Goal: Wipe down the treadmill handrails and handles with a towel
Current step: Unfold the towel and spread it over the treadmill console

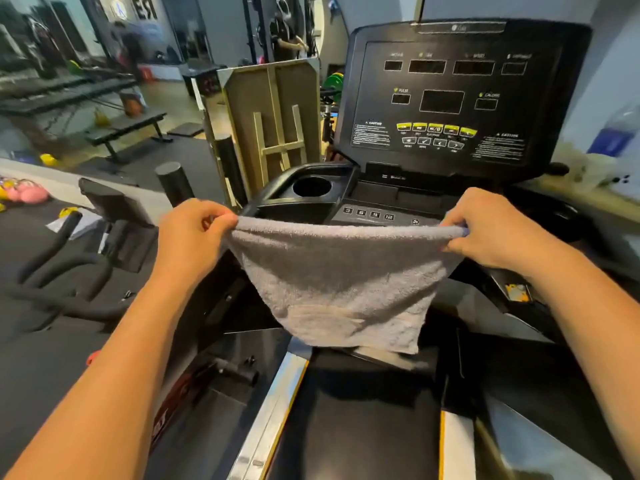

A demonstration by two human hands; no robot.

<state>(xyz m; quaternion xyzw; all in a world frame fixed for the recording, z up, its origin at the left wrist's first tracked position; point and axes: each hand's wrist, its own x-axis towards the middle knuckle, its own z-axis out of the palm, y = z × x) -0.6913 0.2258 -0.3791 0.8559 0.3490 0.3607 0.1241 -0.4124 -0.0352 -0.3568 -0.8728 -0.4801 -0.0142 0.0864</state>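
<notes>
Before treadmill console (453, 98), hands stretch towel (343, 282) crosswise, hanging down.

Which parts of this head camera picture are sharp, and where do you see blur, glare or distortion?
Head view: the grey towel and both hands, left and right, are fairly sharp; the gym background at upper left is blurred; the console labels are soft and hard to read; the wide-angle lens bends the edges; light glares on the treadmill's metal side rail.
</notes>
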